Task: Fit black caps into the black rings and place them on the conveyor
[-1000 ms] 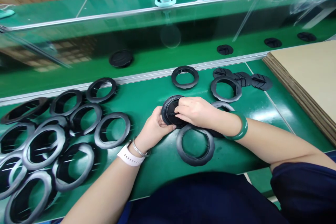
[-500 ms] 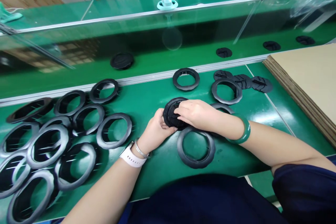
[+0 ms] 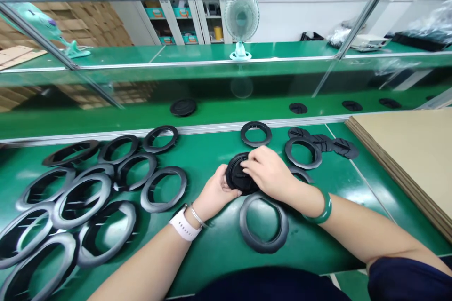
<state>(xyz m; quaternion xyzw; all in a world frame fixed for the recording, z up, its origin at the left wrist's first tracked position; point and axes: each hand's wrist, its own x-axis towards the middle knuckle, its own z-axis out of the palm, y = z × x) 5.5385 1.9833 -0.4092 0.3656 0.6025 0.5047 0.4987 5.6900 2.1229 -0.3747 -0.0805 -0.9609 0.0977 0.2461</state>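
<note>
A round black plastic part (image 3: pixel 240 179), a ring with a disc seated inside it, is held above the green bench. My left hand (image 3: pixel 219 189) grips its left and lower rim, thumb in front and fingers curled behind. My right hand (image 3: pixel 266 171) has its fingers bent onto the part's upper right face; the fingertips partly hide what they press or pinch. Just below lies a loose black ring (image 3: pixel 264 240). Right of my right hand are another black ring (image 3: pixel 303 165) and a ring (image 3: pixel 301 175) partly hidden by the wrist. A further ring (image 3: pixel 256 145) lies behind.
Several black rings (image 3: pixel 163 208) are spread and stacked on the left of the bench (image 3: pixel 208 249). Flat black discs (image 3: pixel 345 149) lie at the right back. A cardboard stack (image 3: pixel 406 150) borders the right side. Behind the metal rail (image 3: pixel 219 127) rises a clear panel; a fan (image 3: pixel 242 21) stands beyond.
The camera view has tilted up, showing more of the shelf and fan. Both hands keep hold of the black part; my right fingers have shifted slightly toward its upper edge.
</note>
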